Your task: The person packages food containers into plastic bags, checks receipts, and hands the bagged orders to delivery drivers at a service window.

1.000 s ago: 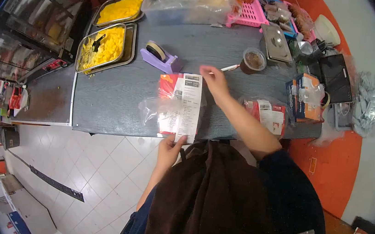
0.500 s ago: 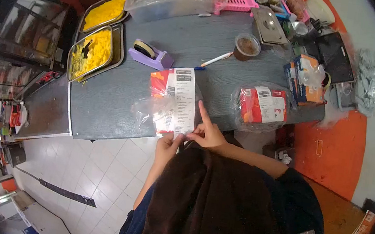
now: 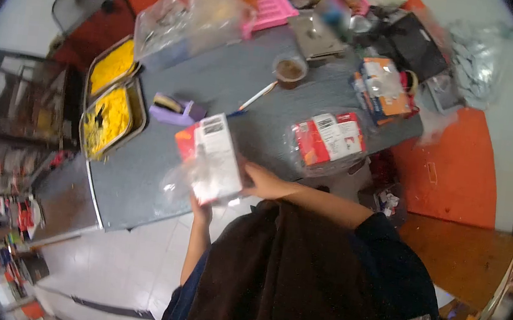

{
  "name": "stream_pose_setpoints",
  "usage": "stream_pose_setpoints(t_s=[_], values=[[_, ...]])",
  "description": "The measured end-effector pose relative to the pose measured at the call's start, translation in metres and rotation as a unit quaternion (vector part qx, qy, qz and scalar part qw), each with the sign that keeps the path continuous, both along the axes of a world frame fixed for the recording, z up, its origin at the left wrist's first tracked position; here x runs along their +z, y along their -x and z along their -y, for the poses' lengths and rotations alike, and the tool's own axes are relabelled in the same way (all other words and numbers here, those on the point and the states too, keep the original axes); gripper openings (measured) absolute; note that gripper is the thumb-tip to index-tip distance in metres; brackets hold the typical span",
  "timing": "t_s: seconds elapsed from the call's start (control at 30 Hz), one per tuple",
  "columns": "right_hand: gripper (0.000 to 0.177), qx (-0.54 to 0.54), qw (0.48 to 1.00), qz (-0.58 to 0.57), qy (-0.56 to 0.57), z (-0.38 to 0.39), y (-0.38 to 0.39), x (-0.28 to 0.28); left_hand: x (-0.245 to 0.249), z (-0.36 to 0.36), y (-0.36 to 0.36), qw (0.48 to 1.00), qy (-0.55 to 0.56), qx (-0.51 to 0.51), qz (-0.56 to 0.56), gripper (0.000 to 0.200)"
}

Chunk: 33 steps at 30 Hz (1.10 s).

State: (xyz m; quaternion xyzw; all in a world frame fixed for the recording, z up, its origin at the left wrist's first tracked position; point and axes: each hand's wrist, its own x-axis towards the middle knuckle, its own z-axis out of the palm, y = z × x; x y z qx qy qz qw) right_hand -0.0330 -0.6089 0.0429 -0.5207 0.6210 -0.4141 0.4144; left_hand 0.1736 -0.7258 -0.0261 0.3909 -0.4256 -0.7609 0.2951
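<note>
A red and white box (image 3: pixel 213 161) with a long white printed receipt along its top sits tilted in front of me, clear plastic hanging at its left. My left hand (image 3: pixel 201 209) grips its near lower edge. Along the right side, my right hand (image 3: pixel 261 181) holds the box, its fingertips partly hidden behind it. Just beyond stands a purple tape dispenser (image 3: pixel 175 110), with a white and orange pen (image 3: pixel 257 96) to its right. A second red box in clear plastic (image 3: pixel 329 140), also with a white paper on top, lies further right.
Two metal trays of yellow food (image 3: pixel 108 119) stand at the left. A clear plastic tub (image 3: pixel 187 22), a pink basket (image 3: pixel 272 11), a metal lidded pan (image 3: pixel 316 35) and a brown-filled cup (image 3: pixel 289 70) line the back. Orange and blue boxes (image 3: pixel 383 89) stand at the right.
My right hand has gone from the receipt's near end to the box's right side, and my left hand grips the near edge. The box is now tilted, and the whole view has turned.
</note>
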Motion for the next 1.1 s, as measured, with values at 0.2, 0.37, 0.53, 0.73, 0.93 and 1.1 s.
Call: stream_pose_setpoints(t_s=[0.2,0.37,0.53,0.73,0.93,1.1], values=[[0.086,-0.012,0.990,-0.102,0.097,-0.065,0.032,0.091,0.057,-0.024,0.015,0.999,-0.013,0.017,-0.046,0.064],[0.089,-0.243,0.901,-0.289,0.212,-0.186,0.055,0.192,0.137,-0.048,0.133,0.965,0.051,-0.235,-0.104,0.065],[0.096,-0.430,0.808,-0.391,0.096,-0.345,0.030,0.278,0.213,-0.179,0.281,0.819,0.083,-0.538,-0.184,0.067],[0.075,-0.683,0.628,-0.359,-0.106,-0.521,-0.028,0.352,0.311,-0.448,0.372,0.523,0.112,-0.801,-0.271,0.069],[0.062,-0.819,0.471,-0.326,-0.003,-0.657,-0.051,0.367,0.348,-0.693,0.375,0.305,0.082,-0.772,-0.552,0.063],[0.072,-0.844,0.314,-0.392,-0.188,-0.753,-0.061,0.354,0.358,-0.795,0.348,0.288,0.141,-0.713,-0.624,0.065]])
